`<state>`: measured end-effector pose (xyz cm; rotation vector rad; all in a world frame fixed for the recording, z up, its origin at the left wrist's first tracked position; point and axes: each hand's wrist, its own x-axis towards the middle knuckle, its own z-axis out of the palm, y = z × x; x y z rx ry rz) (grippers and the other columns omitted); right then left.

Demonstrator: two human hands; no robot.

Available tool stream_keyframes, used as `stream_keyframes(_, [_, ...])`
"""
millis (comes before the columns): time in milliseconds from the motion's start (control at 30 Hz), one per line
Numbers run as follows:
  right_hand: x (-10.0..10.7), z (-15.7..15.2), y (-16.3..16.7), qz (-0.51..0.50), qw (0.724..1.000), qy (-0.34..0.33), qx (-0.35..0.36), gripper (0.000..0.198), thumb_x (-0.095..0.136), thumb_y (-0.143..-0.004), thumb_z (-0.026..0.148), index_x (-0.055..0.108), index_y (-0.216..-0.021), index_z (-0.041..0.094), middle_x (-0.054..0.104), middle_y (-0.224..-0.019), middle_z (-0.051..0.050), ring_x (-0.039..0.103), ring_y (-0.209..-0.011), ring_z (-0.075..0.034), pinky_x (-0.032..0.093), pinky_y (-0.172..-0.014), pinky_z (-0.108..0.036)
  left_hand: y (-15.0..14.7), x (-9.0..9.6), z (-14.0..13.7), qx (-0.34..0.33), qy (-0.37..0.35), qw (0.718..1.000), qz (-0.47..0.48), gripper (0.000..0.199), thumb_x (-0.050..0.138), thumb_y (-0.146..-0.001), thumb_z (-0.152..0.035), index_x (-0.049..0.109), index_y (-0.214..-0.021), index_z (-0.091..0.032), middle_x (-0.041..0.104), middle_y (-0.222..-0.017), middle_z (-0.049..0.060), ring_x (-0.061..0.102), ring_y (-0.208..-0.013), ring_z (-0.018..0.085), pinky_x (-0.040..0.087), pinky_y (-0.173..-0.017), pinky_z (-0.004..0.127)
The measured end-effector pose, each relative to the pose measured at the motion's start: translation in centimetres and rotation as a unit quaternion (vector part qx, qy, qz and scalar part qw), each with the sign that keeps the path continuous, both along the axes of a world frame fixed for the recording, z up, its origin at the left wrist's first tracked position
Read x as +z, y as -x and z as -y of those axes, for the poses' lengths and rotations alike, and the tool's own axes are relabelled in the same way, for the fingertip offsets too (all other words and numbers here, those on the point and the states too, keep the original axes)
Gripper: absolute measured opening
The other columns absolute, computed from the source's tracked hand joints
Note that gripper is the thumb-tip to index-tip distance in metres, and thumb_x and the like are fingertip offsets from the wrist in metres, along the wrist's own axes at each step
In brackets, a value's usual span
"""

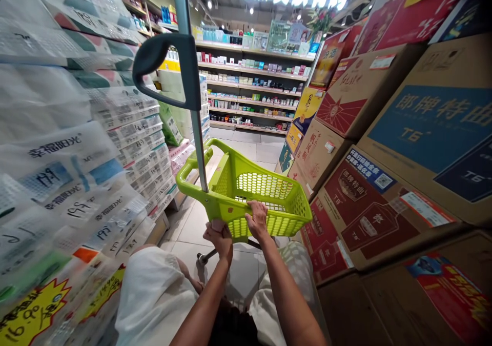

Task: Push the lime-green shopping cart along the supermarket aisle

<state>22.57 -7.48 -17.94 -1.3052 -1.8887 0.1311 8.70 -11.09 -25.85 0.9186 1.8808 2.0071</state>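
Observation:
A lime-green shopping basket [226,201] with perforated sides stands in front of me on a wheeled base. A grey metal pole [198,136] with a dark looped handle [169,72] rises from its left end. My right hand [257,219] is closed over the basket's near rim, thumb outside and fingers toward the inside. Low against the near left side, my left hand [220,242] is closed on a small pinkish cloth-like piece [219,226], pressed to the basket. Part of this piece is hidden by the fingers. Inside the basket I see only its grid walls and floor.
Stacked tissue packs [130,125] line the left side, with yellow price tags [38,310] low down. Cardboard cartons [384,197] are piled close on the right. Tiled floor [246,141] runs between them to shelves of small products [253,87]. My knees flank the basket.

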Motion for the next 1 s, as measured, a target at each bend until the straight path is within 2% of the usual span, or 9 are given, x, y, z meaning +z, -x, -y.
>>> stream_keyframes(100, [0.2,0.3,0.3,-0.012,1.0,0.002,-0.008,0.037,0.05,-0.082,0.022,0.062,-0.117,0.021,0.066,-0.111,-0.007,0.056,-0.108,-0.026,0.034,-0.105,-0.04,0.9,5.2,-0.9,0.035,-0.051,0.996,-0.062,0.036,0.065,-0.083,-0.017,0.052,-0.117,-0.019,0.046,-0.121,0.012,0.045,-0.126,0.028,0.036,-0.118,0.054])
stream_keyframes(200, [0.5,0.8,0.7,-0.026,1.0,0.002,-0.012,0.036,0.05,-0.082,0.022,0.062,-0.116,0.022,0.066,-0.11,-0.007,0.056,-0.109,-0.027,0.033,-0.107,-0.041,1.7,7.7,-1.1,0.016,-0.094,0.989,-0.112,0.032,0.063,-0.086,-0.017,0.054,-0.117,-0.019,0.047,-0.125,0.014,0.045,-0.128,0.028,0.035,-0.119,0.054])
stream_keyframes(267, [0.6,1.2,0.9,-0.032,0.999,-0.001,-0.01,0.035,0.05,-0.082,0.022,0.061,-0.116,0.021,0.066,-0.109,-0.007,0.056,-0.109,-0.027,0.033,-0.108,-0.042,1.9,6.9,-0.8,-0.004,-0.103,0.987,-0.121,0.032,0.063,-0.085,-0.016,0.055,-0.116,-0.02,0.047,-0.125,0.013,0.047,-0.126,0.028,0.038,-0.117,0.054])
stream_keyframes(400, [0.5,1.7,1.2,-0.036,0.999,-0.006,-0.007,0.037,0.05,-0.082,0.022,0.06,-0.117,0.021,0.066,-0.11,-0.008,0.056,-0.11,-0.027,0.032,-0.109,-0.043,2.2,2.0,0.2,-0.043,-0.085,0.99,-0.101,0.036,0.067,-0.077,-0.019,0.06,-0.111,-0.021,0.047,-0.118,0.011,0.051,-0.117,0.029,0.044,-0.111,0.055])
stream_keyframes(500, [0.4,1.8,1.1,-0.037,0.999,-0.007,-0.005,0.038,0.049,-0.082,0.021,0.06,-0.118,0.022,0.066,-0.111,-0.008,0.056,-0.111,-0.027,0.033,-0.11,-0.043,2.6,-0.8,0.7,-0.028,-0.066,0.995,-0.065,0.038,0.071,-0.07,-0.022,0.06,-0.106,-0.02,0.049,-0.113,0.01,0.052,-0.112,0.03,0.045,-0.108,0.058])
stream_keyframes(600, [0.3,1.6,1.0,-0.037,0.999,-0.008,0.012,0.038,0.046,-0.084,0.022,0.061,-0.119,0.021,0.066,-0.111,-0.008,0.057,-0.111,-0.026,0.034,-0.109,-0.043,2.8,0.0,0.2,0.002,-0.069,0.996,-0.049,0.035,0.071,-0.071,-0.025,0.058,-0.103,-0.02,0.05,-0.109,0.01,0.052,-0.112,0.031,0.045,-0.108,0.059])
stream_keyframes(800, [0.7,0.7,1.4,-0.045,0.999,0.016,0.025,0.042,0.041,-0.085,0.017,0.062,-0.122,0.02,0.067,-0.117,-0.008,0.057,-0.114,-0.025,0.034,-0.109,-0.04,3.2,6.4,-2.5,0.048,-0.097,0.987,-0.116,0.04,0.059,-0.071,-0.006,0.058,-0.109,-0.019,0.047,-0.116,0.01,0.049,-0.121,0.029,0.04,-0.115,0.056])
stream_keyframes(867, [0.8,0.4,1.9,-0.041,0.998,0.025,0.03,0.045,0.042,-0.084,0.016,0.061,-0.124,0.018,0.067,-0.119,-0.009,0.057,-0.116,-0.024,0.034,-0.109,-0.04,3.5,6.1,-2.8,0.051,-0.075,0.988,-0.124,0.037,0.061,-0.073,-0.008,0.058,-0.109,-0.018,0.048,-0.114,0.01,0.051,-0.119,0.029,0.043,-0.113,0.055])
stream_keyframes(1000, [1.1,0.2,3.0,-0.03,0.998,0.03,0.037,0.047,0.044,-0.084,0.014,0.06,-0.128,0.017,0.067,-0.123,-0.01,0.056,-0.119,-0.024,0.034,-0.111,-0.04,4.2,3.4,-2.1,0.034,-0.015,0.995,-0.097,0.034,0.07,-0.078,-0.022,0.055,-0.108,-0.023,0.05,-0.106,0.006,0.056,-0.107,0.027,0.053,-0.102,0.05])
